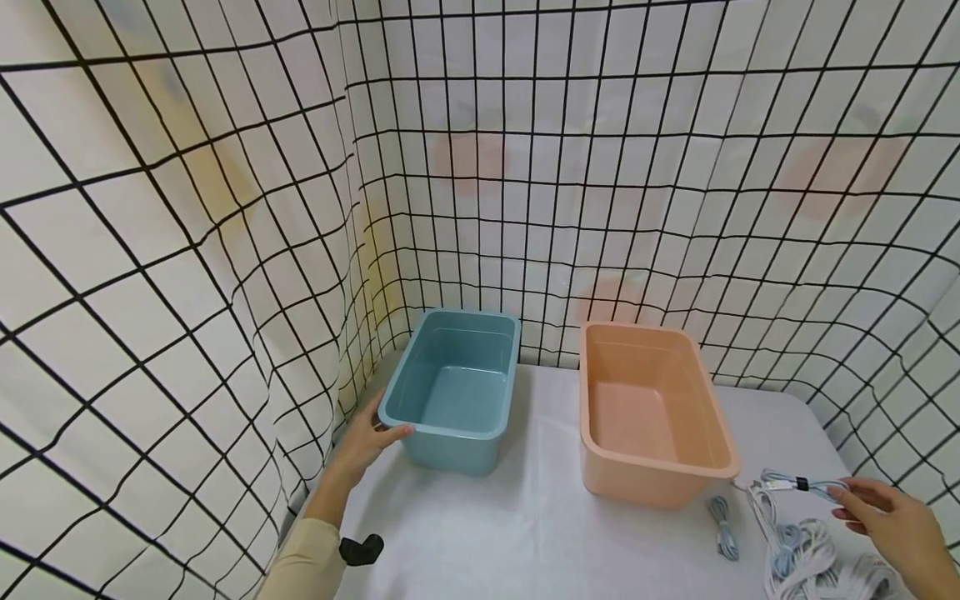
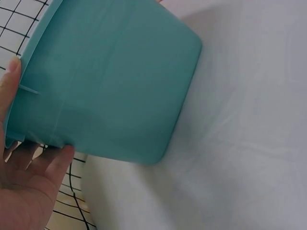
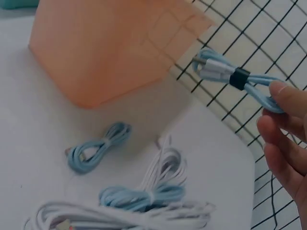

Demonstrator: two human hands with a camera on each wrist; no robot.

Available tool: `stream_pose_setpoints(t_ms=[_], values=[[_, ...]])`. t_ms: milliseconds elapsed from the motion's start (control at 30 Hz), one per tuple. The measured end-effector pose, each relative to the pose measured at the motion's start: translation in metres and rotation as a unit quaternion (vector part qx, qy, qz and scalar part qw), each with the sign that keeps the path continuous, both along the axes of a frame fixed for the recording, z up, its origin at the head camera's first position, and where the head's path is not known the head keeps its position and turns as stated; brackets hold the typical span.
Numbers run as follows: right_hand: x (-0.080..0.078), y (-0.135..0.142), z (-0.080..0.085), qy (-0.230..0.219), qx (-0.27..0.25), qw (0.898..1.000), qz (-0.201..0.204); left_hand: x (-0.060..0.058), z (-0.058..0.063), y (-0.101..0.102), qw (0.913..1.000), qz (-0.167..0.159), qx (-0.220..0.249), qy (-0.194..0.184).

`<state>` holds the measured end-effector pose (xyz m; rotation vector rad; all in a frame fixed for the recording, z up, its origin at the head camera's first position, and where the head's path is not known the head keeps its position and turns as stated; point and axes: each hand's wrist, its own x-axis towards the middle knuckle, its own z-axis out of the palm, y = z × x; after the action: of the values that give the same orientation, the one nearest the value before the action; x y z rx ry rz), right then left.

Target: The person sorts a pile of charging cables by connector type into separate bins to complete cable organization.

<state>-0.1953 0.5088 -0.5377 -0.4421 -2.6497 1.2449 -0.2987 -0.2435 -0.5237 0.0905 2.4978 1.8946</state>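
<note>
My left hand [image 1: 363, 443] holds the near left corner of a teal plastic bin [image 1: 454, 454], its thumb over the rim and its fingers against the outer wall. In the left wrist view the teal bin [image 2: 110, 81] shows its smooth side. Over at the right, my right hand [image 1: 892, 521] pinches a light blue cable [image 3: 218, 72] between thumb and fingers. That cable is coiled, with a black strap round its middle and a white connector, and hangs above other cables. A peach bin [image 1: 652, 479] stands left of the right hand.
A second light blue coiled cable [image 1: 723, 528] lies beside the peach bin. Near the right hand is a pile of white cables [image 1: 813, 562] with another light blue coil [image 3: 144, 197] in it. Black wire mesh [image 1: 555, 225] encloses the white table [image 1: 540, 533].
</note>
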Motion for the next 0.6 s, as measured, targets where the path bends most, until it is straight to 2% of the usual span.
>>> stream_pose_setpoints(t_ms=[167,467,600], values=[[-0.012,-0.007,0.021,0.047,-0.026,0.998,-0.013,0.002,0.002,0.001,1.0,-0.005,-0.001,0.002],[-0.048,-0.045,0.06,0.112,-0.051,0.991,0.055,0.002,0.004,0.0,1.0,-0.001,0.005,-0.004],[-0.064,-0.064,0.076,0.13,-0.028,0.988,0.076,0.002,0.002,0.0,0.9999,-0.004,0.011,-0.007]])
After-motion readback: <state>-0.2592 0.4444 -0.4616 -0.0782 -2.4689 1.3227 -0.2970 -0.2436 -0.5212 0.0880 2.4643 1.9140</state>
